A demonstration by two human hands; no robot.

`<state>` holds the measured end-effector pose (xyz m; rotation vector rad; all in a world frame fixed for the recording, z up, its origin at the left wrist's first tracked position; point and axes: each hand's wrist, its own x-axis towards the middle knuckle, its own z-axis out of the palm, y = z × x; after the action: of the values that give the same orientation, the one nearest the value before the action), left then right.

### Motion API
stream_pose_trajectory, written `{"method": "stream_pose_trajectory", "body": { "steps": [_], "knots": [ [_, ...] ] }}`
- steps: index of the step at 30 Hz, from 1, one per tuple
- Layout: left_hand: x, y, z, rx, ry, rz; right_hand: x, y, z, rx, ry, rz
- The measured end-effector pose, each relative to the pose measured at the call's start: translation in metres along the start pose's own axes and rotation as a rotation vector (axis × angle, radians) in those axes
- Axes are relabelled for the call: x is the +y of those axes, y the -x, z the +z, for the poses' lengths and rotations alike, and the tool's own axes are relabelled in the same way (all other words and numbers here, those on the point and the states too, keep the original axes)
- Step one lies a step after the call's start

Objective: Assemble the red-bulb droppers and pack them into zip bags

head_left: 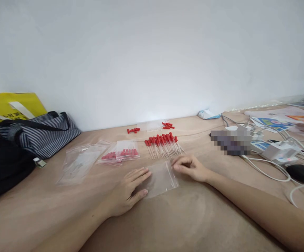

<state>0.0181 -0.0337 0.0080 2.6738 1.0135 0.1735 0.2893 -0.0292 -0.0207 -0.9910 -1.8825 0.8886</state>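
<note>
A clear zip-lock bag lies flat on the table in front of me, its zip edge facing right. My left hand rests on the bag's left side, fingers stretched out and thumb apart. At the zip edge's upper corner, my right hand has its fingers curled, with thumb and forefinger pinching the bag. Just beyond lies a row of droppers with red bulbs and thin pale stems. To the left, filled bags show red bulbs inside, beside flat clear bags.
Loose red bulbs and more red pieces lie near the wall. A striped bag and a yellow bag stand left. Rightward are white cables, chargers, a black mouse and a tissue pack.
</note>
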Motion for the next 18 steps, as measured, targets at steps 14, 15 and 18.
{"method": "stream_pose_trajectory", "body": {
  "steps": [14, 15, 18],
  "knots": [
    [0.000, -0.001, 0.001, -0.012, 0.007, 0.011, 0.052, -0.073, -0.054, 0.611, 0.242, 0.665],
    [0.001, -0.001, 0.000, -0.009, 0.011, 0.011, 0.050, -0.072, -0.054, 0.571, 0.241, 0.680],
    [0.001, -0.001, 0.000, -0.002, 0.012, 0.010, 0.047, -0.070, -0.051, 0.476, 0.238, 0.703]
  ]
}}
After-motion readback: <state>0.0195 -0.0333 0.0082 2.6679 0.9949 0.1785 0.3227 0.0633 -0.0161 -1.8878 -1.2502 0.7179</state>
